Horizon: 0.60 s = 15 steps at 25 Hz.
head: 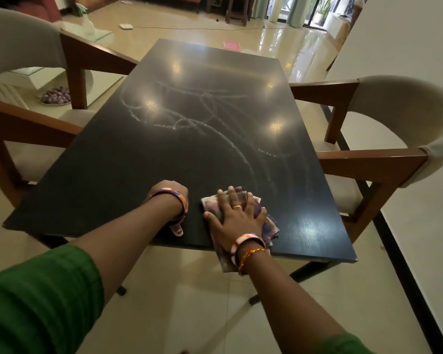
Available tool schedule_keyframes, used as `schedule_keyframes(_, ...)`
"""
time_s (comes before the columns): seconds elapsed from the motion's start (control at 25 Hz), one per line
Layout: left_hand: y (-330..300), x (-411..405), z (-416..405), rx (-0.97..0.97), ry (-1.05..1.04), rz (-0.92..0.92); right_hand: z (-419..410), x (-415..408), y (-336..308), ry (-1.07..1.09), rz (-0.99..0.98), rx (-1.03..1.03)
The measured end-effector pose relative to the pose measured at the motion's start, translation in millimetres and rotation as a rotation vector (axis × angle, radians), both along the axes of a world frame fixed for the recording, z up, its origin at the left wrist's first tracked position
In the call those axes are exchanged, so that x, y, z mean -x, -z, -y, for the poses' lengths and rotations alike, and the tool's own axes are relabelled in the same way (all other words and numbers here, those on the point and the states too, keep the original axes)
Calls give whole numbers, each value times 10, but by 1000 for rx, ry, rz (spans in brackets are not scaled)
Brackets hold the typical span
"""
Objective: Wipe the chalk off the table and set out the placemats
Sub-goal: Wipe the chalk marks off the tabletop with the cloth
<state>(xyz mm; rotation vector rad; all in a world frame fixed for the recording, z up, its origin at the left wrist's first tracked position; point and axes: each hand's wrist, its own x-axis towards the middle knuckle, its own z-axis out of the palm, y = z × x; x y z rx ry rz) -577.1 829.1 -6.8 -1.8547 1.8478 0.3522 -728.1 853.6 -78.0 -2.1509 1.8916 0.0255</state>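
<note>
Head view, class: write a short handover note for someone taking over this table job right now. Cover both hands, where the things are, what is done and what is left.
Right hand: fingers spread, pressing the cloth flat at the near edge of the black table.
Left hand: resting on the table beside the cloth; its fingers are hidden behind the wrist, so whether it holds anything cannot be told.
Done: the near strip and near left part look free of chalk.
Left: chalk marks still loop across the middle and curve down the right side towards the cloth. No placemats are on the table; none can be identified in view.

Black table (113,180); white chalk (235,149) (faint); checked cloth (270,226)
</note>
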Motion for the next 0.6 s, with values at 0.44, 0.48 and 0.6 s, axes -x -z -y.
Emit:
schedule_keyframes(0.44,228,-66,0,77,-116,-37,338,942,-52,464,-58,15)
schedule_keyframes(0.48,219,-47,11,62,-117,-19,300,640,-34,320,-38,27)
schedule_keyframes(0.6,200,-11,37,39,-138,-1,197,-27,-10,-78,17,-20)
